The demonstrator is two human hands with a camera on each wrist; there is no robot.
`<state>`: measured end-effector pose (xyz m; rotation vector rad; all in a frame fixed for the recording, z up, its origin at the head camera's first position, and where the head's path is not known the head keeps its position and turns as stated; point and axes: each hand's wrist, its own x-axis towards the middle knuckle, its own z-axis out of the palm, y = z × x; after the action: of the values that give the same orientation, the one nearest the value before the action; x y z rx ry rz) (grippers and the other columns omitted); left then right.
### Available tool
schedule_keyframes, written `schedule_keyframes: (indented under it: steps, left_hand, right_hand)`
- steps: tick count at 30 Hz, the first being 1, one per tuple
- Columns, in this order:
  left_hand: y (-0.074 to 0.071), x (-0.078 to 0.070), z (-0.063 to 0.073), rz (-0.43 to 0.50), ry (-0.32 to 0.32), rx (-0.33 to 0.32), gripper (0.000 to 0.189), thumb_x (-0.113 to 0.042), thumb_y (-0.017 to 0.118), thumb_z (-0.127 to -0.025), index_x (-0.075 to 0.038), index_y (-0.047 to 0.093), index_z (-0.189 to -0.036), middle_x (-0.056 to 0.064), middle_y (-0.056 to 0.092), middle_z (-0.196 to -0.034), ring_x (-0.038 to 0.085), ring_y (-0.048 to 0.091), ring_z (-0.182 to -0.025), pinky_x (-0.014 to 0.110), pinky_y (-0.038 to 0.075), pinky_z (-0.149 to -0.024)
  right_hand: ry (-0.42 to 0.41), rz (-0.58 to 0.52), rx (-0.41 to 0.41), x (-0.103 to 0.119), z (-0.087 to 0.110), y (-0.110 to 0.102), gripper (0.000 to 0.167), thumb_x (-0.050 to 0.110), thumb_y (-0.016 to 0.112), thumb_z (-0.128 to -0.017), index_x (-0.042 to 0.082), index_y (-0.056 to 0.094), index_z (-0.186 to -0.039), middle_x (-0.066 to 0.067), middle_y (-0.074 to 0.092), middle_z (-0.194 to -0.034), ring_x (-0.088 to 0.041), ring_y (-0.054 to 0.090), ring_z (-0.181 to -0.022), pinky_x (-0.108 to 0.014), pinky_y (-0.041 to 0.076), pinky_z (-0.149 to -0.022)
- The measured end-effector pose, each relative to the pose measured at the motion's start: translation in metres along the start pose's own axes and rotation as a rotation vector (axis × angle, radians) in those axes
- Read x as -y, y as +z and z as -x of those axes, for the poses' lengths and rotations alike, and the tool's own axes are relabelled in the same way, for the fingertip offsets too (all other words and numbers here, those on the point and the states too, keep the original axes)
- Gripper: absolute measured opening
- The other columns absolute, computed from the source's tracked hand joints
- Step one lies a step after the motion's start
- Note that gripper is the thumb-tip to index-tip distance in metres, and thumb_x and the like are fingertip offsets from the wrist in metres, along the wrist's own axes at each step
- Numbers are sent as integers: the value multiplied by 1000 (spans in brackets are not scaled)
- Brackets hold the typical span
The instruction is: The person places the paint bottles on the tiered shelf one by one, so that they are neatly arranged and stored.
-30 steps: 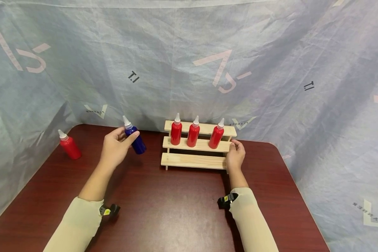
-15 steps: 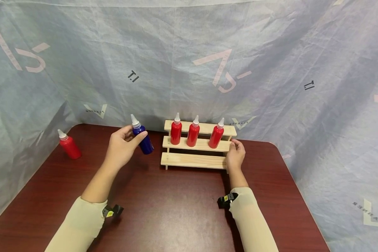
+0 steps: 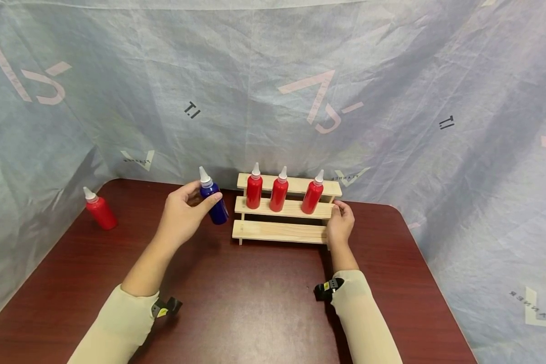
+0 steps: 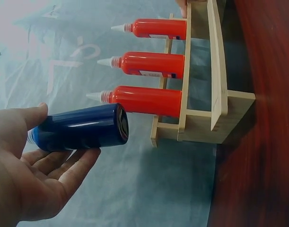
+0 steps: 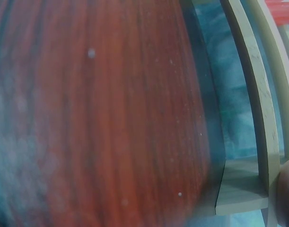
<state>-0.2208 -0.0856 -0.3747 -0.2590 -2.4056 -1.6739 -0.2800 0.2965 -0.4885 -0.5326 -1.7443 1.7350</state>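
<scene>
Blue bottle, white nozzle up, leaning, lifted off the desk just left of the wooden rack. Person's left hand has it: grip partly closed, thumb one side, fingers the other. Right hand holds the rack's right end, its grip curled in around the wood. Three red bottles stand in a row on the middle shelf; one more red bottle is well apart at the desk's left side. Writing I can make out: the grey backdrop has "PLANNER" in black across pale tick shapes, reversed on the right side, plus black "T.I" marks turned round and big pink figures. White labels show on red bottles from the left wrist view, print too small to read. Versus half a second ago, blue bottle and left hand have shifted right, nearer the rack; right hand, rack and all red bottles unchanged.
</scene>
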Motion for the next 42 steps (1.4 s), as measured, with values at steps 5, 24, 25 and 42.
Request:
schedule_keyframes:
  steps: [5,24,25,42]
  left_hand:
    - [2,-3,2,-21,3,10,59,-46,76,-97,-9,66,-142,15,77,-127,27,73,-116,12,54,-90]
    - [10,0,5,-7,-2,122,66,-36,80,-96,-16,56,-154,18,64,-147,33,75,-116,38,65,-91]
    - [11,0,5,-3,-5,131,66,-34,80,-96,-15,56,-154,18,64,-147,34,74,-117,38,65,-91]
    - [20,-2,9,-4,43,163,59,-23,81,-95,-11,61,-149,17,68,-141,28,75,-100,24,64,-80]
  right_hand:
    - [0,-4,-1,0,0,0,22,4,52,-107,-7,67,-120,-3,62,-103,-8,55,-89,-16,46,-76]
    - [5,-29,-5,0,-1,1,23,4,52,-108,-8,67,-120,-2,61,-102,-9,54,-91,-17,45,-78]
    - [4,-27,-5,0,-1,1,23,4,52,-108,-8,67,-120,-2,61,-102,-9,54,-90,-17,45,-78]
    - [4,-52,5,-3,-1,1,23,3,51,-108,-9,65,-121,0,60,-102,-7,54,-91,-17,45,-79]
